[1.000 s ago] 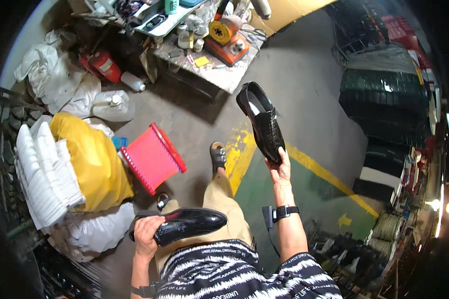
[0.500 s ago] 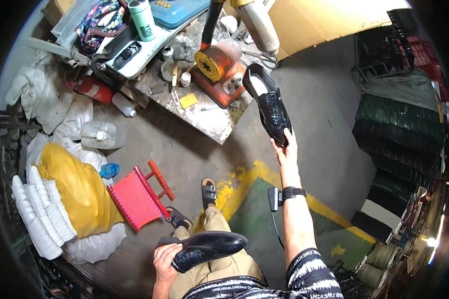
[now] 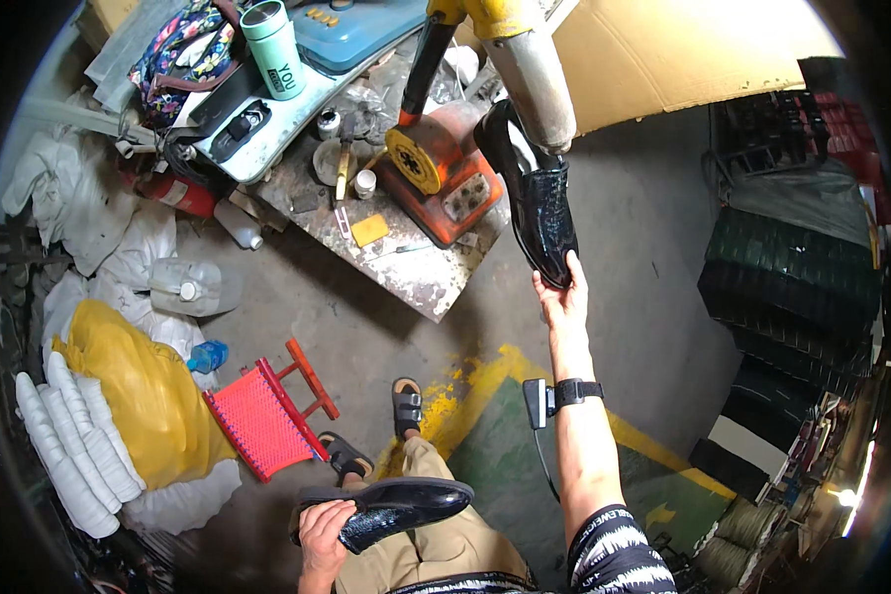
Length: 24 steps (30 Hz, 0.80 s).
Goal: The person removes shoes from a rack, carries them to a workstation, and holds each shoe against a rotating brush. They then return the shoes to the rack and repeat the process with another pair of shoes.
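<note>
Head view: R hand (image 3: 564, 290) part-closed, fingers & thumb gripping the toe end of a blk shoe (image 3: 546, 223), upper ctr-right of frame. L hand (image 3: 324, 535), btm ctr-left, curled round the rear of a 2nd blk shoe (image 3: 411, 505), toe pointing right. Grey metal cylinder (image 3: 533, 89) at top hides pt of 1st shoe's opening; can't tell if touching. L fingers cover pt of 2nd shoe; L forearm cut off at btm edge.

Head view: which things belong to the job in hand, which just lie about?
Job in hand: black shoe in left hand; second black shoe in right hand, near metal nozzle.

Seemingly lying about: mint-green tumbler; red woven-seat stool; clear plastic jug.
</note>
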Each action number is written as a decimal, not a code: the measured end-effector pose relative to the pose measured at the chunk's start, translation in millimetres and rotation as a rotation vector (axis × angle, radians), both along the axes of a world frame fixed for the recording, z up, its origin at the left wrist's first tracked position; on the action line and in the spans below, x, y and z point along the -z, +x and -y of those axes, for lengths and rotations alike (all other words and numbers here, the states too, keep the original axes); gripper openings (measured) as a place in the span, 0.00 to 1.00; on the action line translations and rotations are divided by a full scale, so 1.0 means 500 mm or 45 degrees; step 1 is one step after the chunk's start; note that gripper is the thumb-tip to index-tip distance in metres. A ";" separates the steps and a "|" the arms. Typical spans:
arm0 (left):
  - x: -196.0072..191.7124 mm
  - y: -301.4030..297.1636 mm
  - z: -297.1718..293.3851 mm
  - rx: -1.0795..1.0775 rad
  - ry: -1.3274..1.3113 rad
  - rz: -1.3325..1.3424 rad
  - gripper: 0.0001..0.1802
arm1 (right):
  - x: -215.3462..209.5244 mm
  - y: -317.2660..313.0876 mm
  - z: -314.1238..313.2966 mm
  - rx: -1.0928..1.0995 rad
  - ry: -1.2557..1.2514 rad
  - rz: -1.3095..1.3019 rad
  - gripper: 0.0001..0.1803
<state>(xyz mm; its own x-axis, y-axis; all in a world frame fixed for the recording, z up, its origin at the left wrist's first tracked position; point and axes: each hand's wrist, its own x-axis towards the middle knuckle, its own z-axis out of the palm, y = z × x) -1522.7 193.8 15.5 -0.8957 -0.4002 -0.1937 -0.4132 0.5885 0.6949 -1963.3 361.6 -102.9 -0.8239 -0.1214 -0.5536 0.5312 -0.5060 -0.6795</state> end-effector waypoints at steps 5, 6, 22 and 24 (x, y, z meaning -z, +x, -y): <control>0.007 -0.006 -0.007 -0.004 0.009 -0.004 0.13 | -0.013 0.000 0.008 0.068 -0.076 0.088 0.17; 0.008 -0.006 -0.009 -0.011 0.015 -0.013 0.13 | -0.013 0.002 0.007 0.068 -0.076 0.085 0.17; 0.012 -0.006 -0.014 -0.008 -0.023 -0.044 0.13 | -0.032 0.039 0.010 0.277 -0.344 0.323 0.18; 0.007 -0.013 -0.009 0.013 -0.023 -0.044 0.14 | -0.011 0.079 -0.031 0.305 -0.247 0.446 0.15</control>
<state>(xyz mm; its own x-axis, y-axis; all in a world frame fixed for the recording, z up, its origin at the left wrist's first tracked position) -1529.1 198.4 12.1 -0.9057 -0.3945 -0.1552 -0.3831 0.6050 0.6980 -1923.9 377.1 -97.5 -0.6090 -0.0795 -0.7892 0.5645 -0.7424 -0.3609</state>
